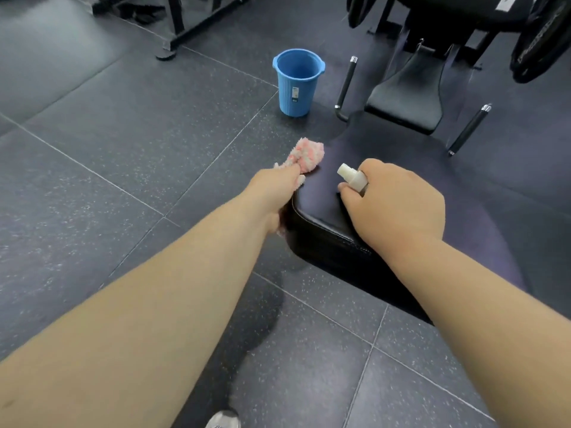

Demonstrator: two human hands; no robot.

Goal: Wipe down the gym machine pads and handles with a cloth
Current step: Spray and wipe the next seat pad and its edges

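Cloth (307, 154) bunched in left hand (275, 189) grip, pointing away along pad (401, 149) edge, right hand (398, 202) gripping bottle (352, 176)

Speckled dark rubber floor tiles (123, 149)

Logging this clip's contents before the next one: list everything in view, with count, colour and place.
near pad: one, black, centre
far pad: one, black, upper right
handles: two, black with chrome ends, flanking far pad
cloth: one, pink and white, left edge of near pad
spray bottle: one, white, above near pad
floor: one, dark speckled tiles, throughout
bucket: one, blue, on floor beyond cloth
weight plates: count unclear, black, top right
machine frame: one, black, top left
shoe: one, grey, bottom edge
left hand: one, grips cloth
right hand: one, grips spray bottle
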